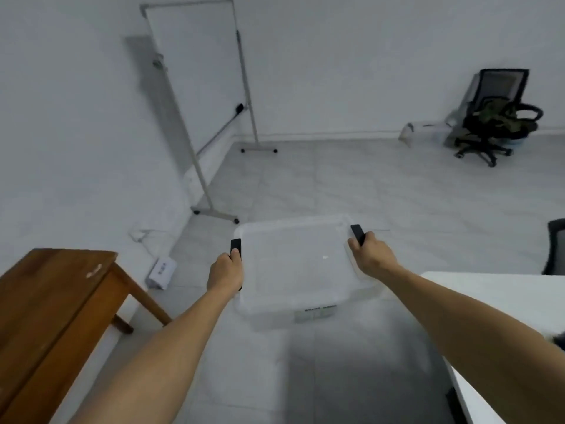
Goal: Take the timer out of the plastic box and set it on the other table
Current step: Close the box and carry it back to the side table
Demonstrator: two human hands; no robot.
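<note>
A clear plastic box [293, 270] with its lid on is held out in front of me above the grey floor. My left hand [225, 272] grips the black latch [235, 247] on the box's left side. My right hand [371, 255] grips the black latch [357, 234] on its right side. The timer cannot be made out through the cloudy lid; only a small white speck [325, 257] shows there. A brown wooden table [52, 304] stands at lower left. A white table [495, 301] stands at lower right.
A whiteboard on a wheeled stand [195, 71] leans near the left wall. A black office chair [495, 117] with clutter sits at the far right. A white power strip [160, 272] lies on the floor by the wooden table. Another dark chair edge [556, 246] shows at right.
</note>
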